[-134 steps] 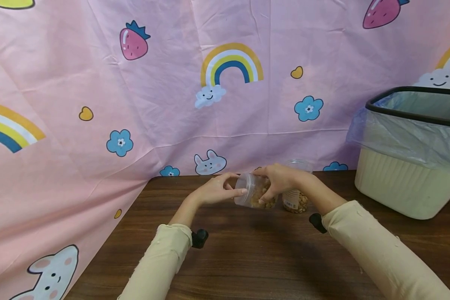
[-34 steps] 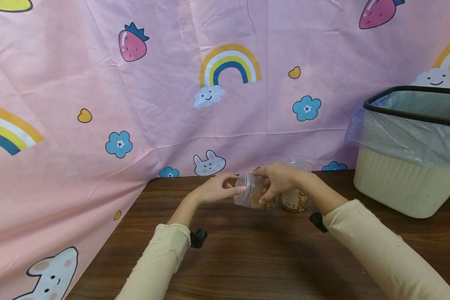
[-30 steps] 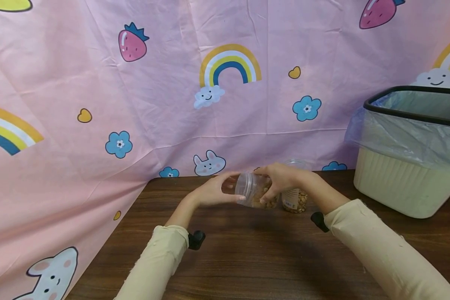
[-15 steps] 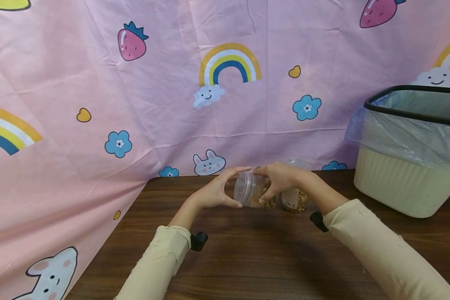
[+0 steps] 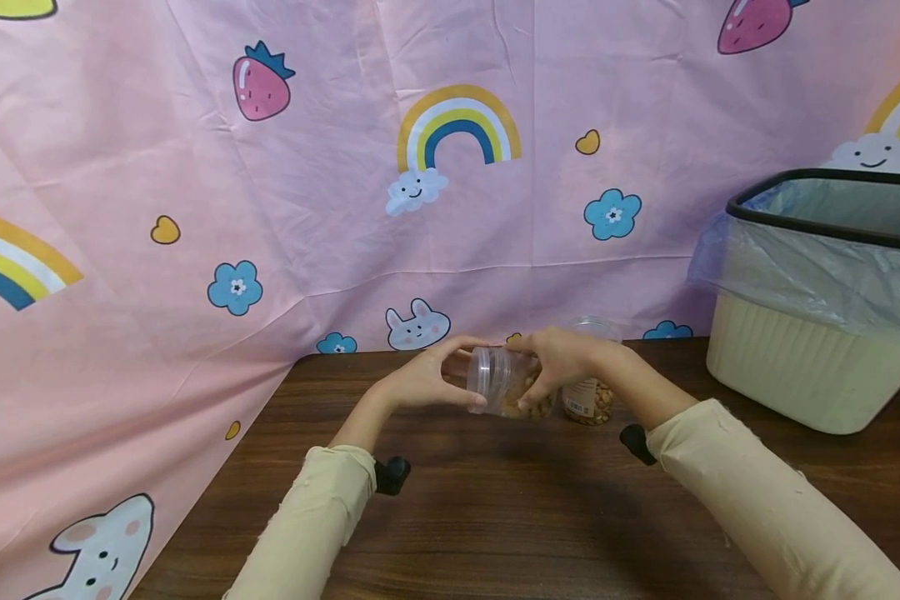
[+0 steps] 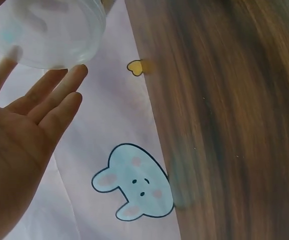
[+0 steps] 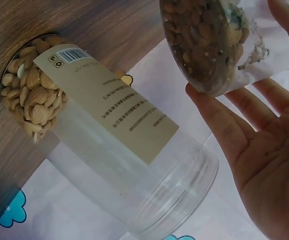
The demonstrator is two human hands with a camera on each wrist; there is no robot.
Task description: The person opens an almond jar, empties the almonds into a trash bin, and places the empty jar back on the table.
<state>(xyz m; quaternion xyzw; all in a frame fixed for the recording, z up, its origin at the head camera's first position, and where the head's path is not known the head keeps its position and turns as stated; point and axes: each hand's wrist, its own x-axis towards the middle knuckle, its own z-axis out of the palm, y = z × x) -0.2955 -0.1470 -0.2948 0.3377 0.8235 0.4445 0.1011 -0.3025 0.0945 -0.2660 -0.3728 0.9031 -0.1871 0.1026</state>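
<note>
Above the dark wooden table [image 5: 465, 521], close to its far edge, a small clear jar [image 5: 522, 390] was held on its side between the person's two hands, off the surface. Brown nuts lay inside it, gathered along the lower wall and the base. The right hand [image 5: 566, 356] gripped the jar's body toward the base, thumb on the near side and fingers round the far side. The left hand [image 5: 422, 381] was curved wide around the clear lid [image 5: 478, 377], thumb at the lower near edge, fingers over the upper far side; it had hold of the lid. Lid faced left, in line with the jar mouth; could not tell whether the two were fully apart.

Just beside the right hand, a taller clear jar [image 7: 107, 145] stood upright on the table. Almonds [image 7: 37, 95] filled its lower part; a beige label [image 7: 114, 107] with a barcode covered one side. Right of both jars, well apart: a cream bin [image 5: 802, 367] with a black rim and a translucent liner [image 5: 810, 279]. Behind everything hung a pink printed cloth [image 5: 330, 208].
</note>
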